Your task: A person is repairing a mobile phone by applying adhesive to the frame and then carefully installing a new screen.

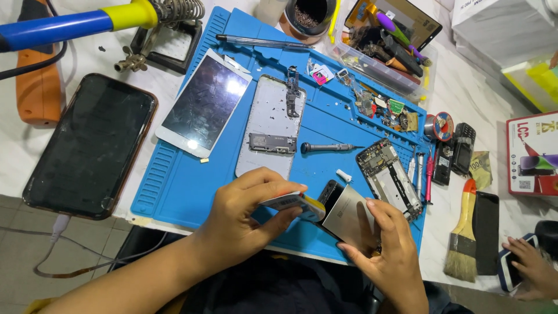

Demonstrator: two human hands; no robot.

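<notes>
Two hands work at the near edge of the blue repair mat [174, 192]: the left hand [244, 218] pinches a flat white-and-yellow pack, seemingly a phone battery [293, 204], between thumb and curled fingers, while the right hand [386, 244] grips a silver-backed phone body [349, 215], fingers wrapped round its right side and thumb on its back. Battery and body meet edge to edge just above the mat's near edge. For this step, I judge it best to keep the body steady and tilted, bring the battery in flat, and avoid bending or squeezing it hard. Just beyond lie a bare circuit board frame [390, 174] to the right and a small screwdriver [328, 147] mid-mat. Farther off rest a white metal mid-frame [270, 125] and a white-fronted screen panel [203, 107]. A dark phone [90, 145] sits off the mat's left edge, and a soldering iron [70, 26] lies at the far left corner.
</notes>
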